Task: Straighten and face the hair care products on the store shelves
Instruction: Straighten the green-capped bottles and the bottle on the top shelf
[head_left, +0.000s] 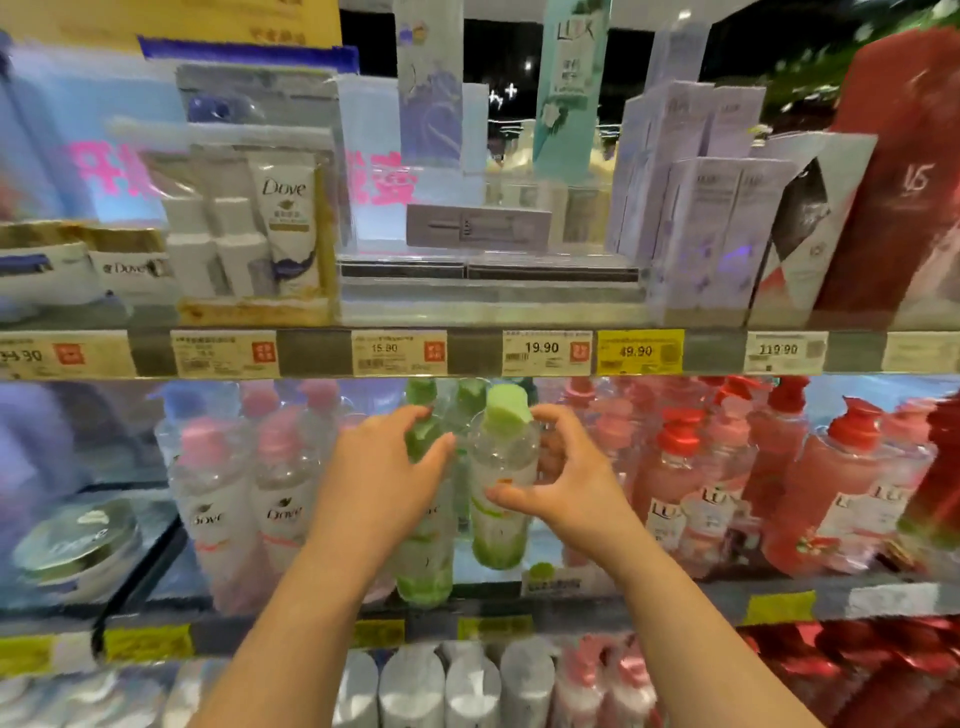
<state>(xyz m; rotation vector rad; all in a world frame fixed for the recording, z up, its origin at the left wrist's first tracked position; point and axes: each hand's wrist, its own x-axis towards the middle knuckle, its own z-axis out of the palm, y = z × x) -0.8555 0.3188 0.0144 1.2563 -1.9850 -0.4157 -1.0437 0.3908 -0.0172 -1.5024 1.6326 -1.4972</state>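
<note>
Two clear bottles with green pump caps stand at the middle of the middle shelf. My left hand grips the left green bottle near its shoulder, fingers curled over the pump. My right hand curls around the right green bottle, thumb across its front and fingers behind its neck under the green cap. Both bottles are upright. More green-capped bottles stand behind them, partly hidden.
Pink-capped Dove bottles stand to the left, red-capped Lux bottles to the right. The shelf above holds a Dove pack, flat boxes and lilac cartons. Price tags line the shelf edge. White bottles fill the shelf below.
</note>
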